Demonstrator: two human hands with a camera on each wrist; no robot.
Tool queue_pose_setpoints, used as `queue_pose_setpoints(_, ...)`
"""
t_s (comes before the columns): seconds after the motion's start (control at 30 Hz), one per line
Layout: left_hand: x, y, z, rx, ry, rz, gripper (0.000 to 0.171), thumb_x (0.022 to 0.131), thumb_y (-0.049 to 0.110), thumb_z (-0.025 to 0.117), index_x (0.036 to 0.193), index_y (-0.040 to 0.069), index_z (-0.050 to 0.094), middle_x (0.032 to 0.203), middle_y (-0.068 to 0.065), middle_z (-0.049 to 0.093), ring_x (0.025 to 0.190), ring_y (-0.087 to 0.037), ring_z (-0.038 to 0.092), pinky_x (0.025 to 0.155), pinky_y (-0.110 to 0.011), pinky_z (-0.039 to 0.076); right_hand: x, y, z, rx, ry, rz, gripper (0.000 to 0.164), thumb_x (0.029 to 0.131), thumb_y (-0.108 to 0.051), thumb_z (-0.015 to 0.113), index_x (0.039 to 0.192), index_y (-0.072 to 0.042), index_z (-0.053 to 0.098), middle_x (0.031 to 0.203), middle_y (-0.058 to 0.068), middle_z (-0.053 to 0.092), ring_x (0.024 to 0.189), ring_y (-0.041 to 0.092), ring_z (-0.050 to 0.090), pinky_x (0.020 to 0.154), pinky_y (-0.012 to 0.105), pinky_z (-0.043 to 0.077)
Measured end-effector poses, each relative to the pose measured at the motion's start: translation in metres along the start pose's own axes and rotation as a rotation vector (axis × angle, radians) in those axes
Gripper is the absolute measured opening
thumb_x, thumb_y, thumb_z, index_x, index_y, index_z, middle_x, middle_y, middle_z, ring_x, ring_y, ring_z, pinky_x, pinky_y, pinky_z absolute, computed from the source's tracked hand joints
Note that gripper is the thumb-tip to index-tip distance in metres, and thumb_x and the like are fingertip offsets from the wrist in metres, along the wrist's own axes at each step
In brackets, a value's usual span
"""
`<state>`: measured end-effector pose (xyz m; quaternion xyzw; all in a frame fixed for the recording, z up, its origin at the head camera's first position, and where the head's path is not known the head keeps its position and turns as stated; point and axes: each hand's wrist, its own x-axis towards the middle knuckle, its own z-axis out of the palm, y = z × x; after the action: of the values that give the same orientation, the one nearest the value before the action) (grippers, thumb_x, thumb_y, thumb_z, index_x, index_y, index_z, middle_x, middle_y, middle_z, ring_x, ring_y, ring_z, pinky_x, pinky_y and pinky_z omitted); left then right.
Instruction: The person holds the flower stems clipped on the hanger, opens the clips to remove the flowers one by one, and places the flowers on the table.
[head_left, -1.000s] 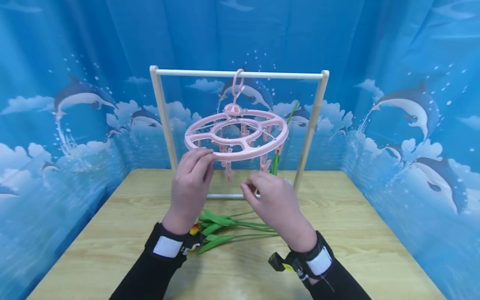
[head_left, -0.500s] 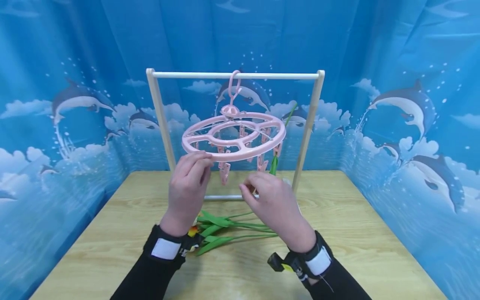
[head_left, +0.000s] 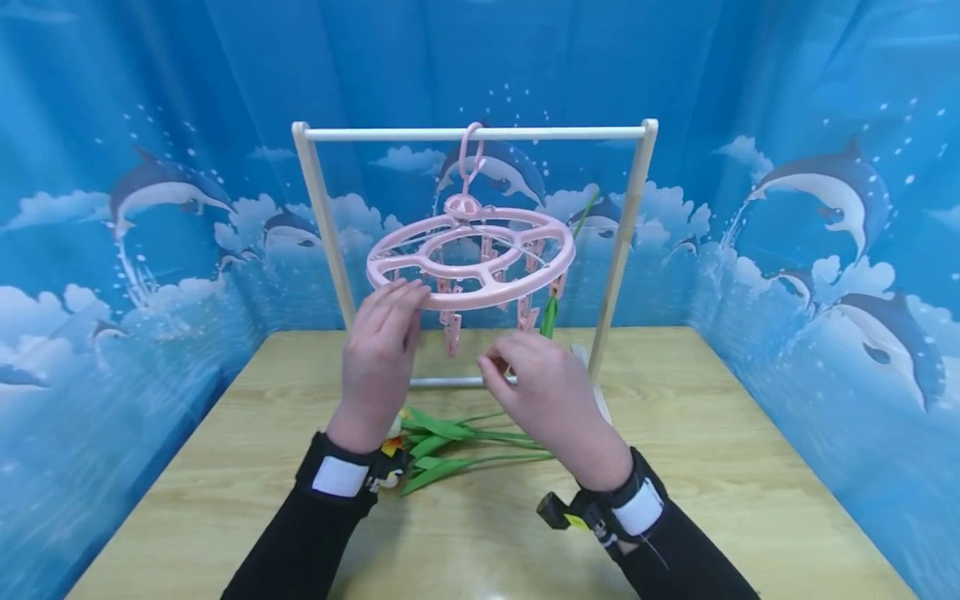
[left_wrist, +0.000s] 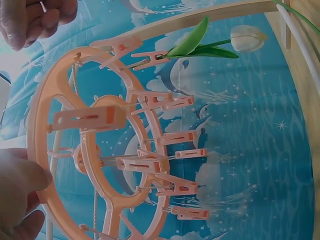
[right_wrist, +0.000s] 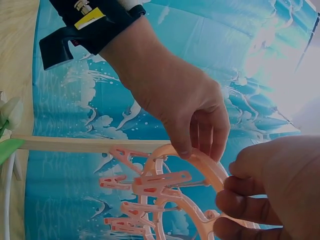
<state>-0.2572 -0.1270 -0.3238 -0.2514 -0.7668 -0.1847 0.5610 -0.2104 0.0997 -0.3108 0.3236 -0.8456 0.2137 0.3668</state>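
Observation:
A round pink clip hanger (head_left: 487, 296) hangs by its hook from the top bar of a wooden stand. My left hand (head_left: 378, 350) grips the near left part of its rim, thumb below and fingers above, as the right wrist view also shows. Pink clips (left_wrist: 142, 165) dangle under the ring. On the far right, one clip (left_wrist: 151, 60) holds the stem of a white tulip (left_wrist: 247, 38), which hangs bloom down. My right hand (head_left: 551, 383) is in front of the ring's right side, below the rim, its fingers loosely curled with nothing visible in them.
Several artificial tulips (head_left: 442, 429) with green leaves lie on the wooden table (head_left: 675, 500) beneath the hands, their blooms partly hidden by the left wrist. The stand's side posts (head_left: 628, 225) rise on both sides of the hanger. A blue dolphin curtain (head_left: 787, 100) surrounds the table.
Both hands keep nearly the same pose. The head view has shifted slightly, and a clip hanging near the left hand has swung a little.

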Motion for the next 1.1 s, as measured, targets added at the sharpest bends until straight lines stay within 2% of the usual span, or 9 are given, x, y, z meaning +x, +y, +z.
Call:
queue_pose_setpoints(0.1,0.0,0.0,0.001,-0.001,0.002,-0.005,0.026,0.101,-0.001,0.074,0.127,0.003,0.077,0.129,-0.016,0.08,0.128,-0.035,0.074,0.116,-0.044,0.058,0.0,0.001,0.0,0.002,0.022,0.001,0.007,0.1,-0.015,0.079,0.095,-0.011,0.077,0.086,0.001,0.076,0.077,0.015,0.071,0.067,0.023,0.061)
queue_pose_setpoints(0.2,0.002,0.0,0.001,-0.015,0.0,-0.006,0.026,0.101,0.0,0.074,0.126,0.004,0.078,0.129,-0.015,0.081,0.128,-0.035,0.073,0.116,-0.043,0.058,0.002,0.004,-0.002,-0.007,0.083,-0.003,0.006,0.098,-0.012,0.08,0.1,-0.008,0.077,0.094,0.005,0.077,0.086,0.021,0.07,0.073,0.028,0.062)
queue_pose_setpoints(0.37,0.006,0.003,-0.002,-0.02,0.001,0.003,0.026,0.1,-0.001,0.075,0.126,0.004,0.079,0.127,-0.016,0.081,0.127,-0.035,0.073,0.115,-0.042,0.059,0.005,0.012,-0.001,-0.032,0.249,-0.043,0.025,0.093,-0.007,0.084,0.115,-0.002,0.073,0.114,0.016,0.072,0.101,0.035,0.063,0.089,0.044,0.056)
queue_pose_setpoints(0.53,0.006,0.007,-0.006,-0.022,-0.009,-0.008,0.026,0.098,-0.003,0.078,0.124,0.004,0.08,0.125,-0.016,0.081,0.125,-0.034,0.074,0.114,-0.043,0.06,0.008,0.022,0.002,-0.088,0.371,-0.031,0.042,0.09,0.0,0.083,0.129,-0.004,0.068,0.133,0.025,0.061,0.115,0.043,0.053,0.095,0.053,0.049)
queue_pose_setpoints(0.7,0.002,0.013,-0.013,-0.006,-0.031,0.008,0.028,0.096,-0.003,0.08,0.123,0.005,0.08,0.123,-0.014,0.082,0.12,-0.033,0.075,0.108,-0.043,0.063,0.006,0.027,0.008,-0.101,0.404,-0.032,0.04,0.091,0.001,0.082,0.128,-0.006,0.068,0.136,0.027,0.058,0.124,0.046,0.051,0.103,0.06,0.048)
queue_pose_setpoints(0.87,0.005,0.019,-0.017,0.013,-0.058,0.032,0.026,0.099,0.001,0.078,0.125,0.007,0.08,0.123,-0.011,0.082,0.119,-0.03,0.075,0.108,-0.04,0.063,0.008,0.032,0.013,-0.109,0.42,-0.038,0.04,0.093,0.002,0.08,0.129,-0.006,0.066,0.137,0.027,0.058,0.129,0.047,0.051,0.109,0.061,0.046)
queue_pose_setpoints(1.1,0.007,0.023,-0.019,0.015,-0.064,0.04,0.024,0.098,0.003,0.08,0.122,0.007,0.08,0.121,-0.01,0.083,0.118,-0.028,0.076,0.109,-0.039,0.063,0.008,0.035,0.01,-0.107,0.429,-0.053,0.026,0.095,0.004,0.079,0.119,-0.003,0.073,0.125,0.022,0.065,0.121,0.045,0.057,0.105,0.058,0.05)
